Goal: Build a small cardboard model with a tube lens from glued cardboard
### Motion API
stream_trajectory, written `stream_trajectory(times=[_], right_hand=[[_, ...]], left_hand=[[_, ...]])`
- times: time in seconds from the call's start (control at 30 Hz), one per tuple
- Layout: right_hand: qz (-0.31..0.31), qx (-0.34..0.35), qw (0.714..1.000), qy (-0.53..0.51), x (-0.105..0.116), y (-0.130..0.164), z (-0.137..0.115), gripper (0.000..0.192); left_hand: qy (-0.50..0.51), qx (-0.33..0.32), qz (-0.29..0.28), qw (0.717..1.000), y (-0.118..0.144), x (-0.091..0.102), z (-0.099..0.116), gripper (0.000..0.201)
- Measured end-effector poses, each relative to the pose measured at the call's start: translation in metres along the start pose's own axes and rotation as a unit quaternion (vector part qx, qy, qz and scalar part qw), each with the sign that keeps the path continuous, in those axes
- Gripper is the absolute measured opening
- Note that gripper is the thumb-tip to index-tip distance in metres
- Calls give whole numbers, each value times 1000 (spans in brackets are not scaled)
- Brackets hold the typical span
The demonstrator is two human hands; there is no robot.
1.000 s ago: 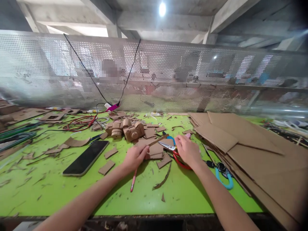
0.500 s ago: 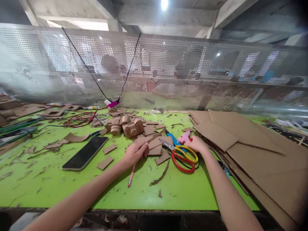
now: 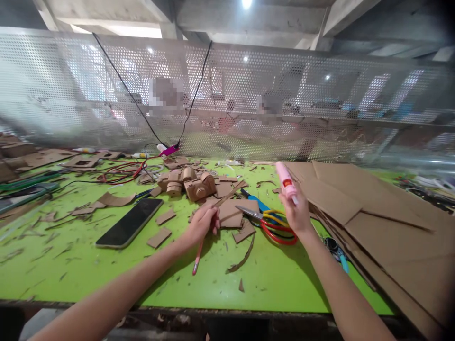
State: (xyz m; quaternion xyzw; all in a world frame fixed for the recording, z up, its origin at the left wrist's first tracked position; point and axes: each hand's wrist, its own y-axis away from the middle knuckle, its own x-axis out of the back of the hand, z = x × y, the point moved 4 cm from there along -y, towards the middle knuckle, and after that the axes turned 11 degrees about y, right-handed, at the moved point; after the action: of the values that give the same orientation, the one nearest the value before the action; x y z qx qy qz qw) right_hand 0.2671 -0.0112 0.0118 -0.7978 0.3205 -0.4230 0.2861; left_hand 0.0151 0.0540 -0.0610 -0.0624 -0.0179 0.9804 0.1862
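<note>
My left hand (image 3: 202, 223) rests on the green table (image 3: 88, 274), holding a thin cardboard strip (image 3: 231, 192) that slants up to the right, together with a pink pencil (image 3: 196, 259) pointing toward me. My right hand (image 3: 297, 214) is raised above the table and grips a pink glue gun (image 3: 286, 182) with its body pointing up. Just below that hand lie scissors (image 3: 273, 223) with red and yellow handles, on a flat cardboard piece (image 3: 234, 211). A small cardboard model (image 3: 199, 186) stands behind the strip.
A black phone (image 3: 130, 222) lies left of my left hand. Large cardboard sheets (image 3: 373, 213) are stacked at the right. Cardboard scraps, red and black wires (image 3: 121, 175) and a perforated metal screen (image 3: 227, 104) lie at the back. A blue-handled tool (image 3: 337, 251) sits by my right forearm.
My right hand left the scissors, took hold of the pink glue gun beside them and lifted it off the table. My left hand stayed put with the strip and pencil.
</note>
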Motion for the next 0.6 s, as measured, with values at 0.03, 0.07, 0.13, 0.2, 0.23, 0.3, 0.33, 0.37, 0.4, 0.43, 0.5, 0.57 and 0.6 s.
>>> stream_trajectory(times=[0.03,0.07,0.13,0.2,0.23,0.3,0.33,0.37,0.4,0.43,0.5,0.57,0.6], right_hand=[[-26,30,999,-34,-3,5,-10,15],[-58,61,995,-52,-8,10,-20,11],[-109,115,986,-54,-15,21,-36,9],[-145,154,976,-47,-23,31,-46,9],[-156,165,973,-47,-27,36,-49,9],[-167,180,968,-52,-32,42,-53,10],[-166,186,967,-54,-33,43,-54,11],[-161,191,967,-54,-33,45,-56,12],[-155,195,967,-53,-32,45,-57,13],[-147,199,968,-51,-31,45,-58,15],[-133,201,970,-44,-28,44,-60,17],[-120,200,972,-35,-25,42,-61,20],[-116,199,973,-31,-24,42,-61,21]], left_hand=[[3,2,-6,1000,1,-2,1,27],[5,1,-12,1000,2,-3,3,28],[11,-3,-21,1000,3,-5,8,31],[27,-2,-22,999,5,-7,13,34],[34,-1,-22,999,6,-7,15,35],[43,2,-27,999,9,-9,19,35],[45,1,-30,999,11,-10,22,34],[47,-2,-33,998,13,-11,24,34],[49,-6,-37,998,14,-12,26,33],[50,-11,-39,998,16,-13,28,33],[55,-17,-44,997,19,-15,31,35],[56,-16,-48,997,21,-16,34,36],[55,-14,-49,997,22,-16,34,37]])
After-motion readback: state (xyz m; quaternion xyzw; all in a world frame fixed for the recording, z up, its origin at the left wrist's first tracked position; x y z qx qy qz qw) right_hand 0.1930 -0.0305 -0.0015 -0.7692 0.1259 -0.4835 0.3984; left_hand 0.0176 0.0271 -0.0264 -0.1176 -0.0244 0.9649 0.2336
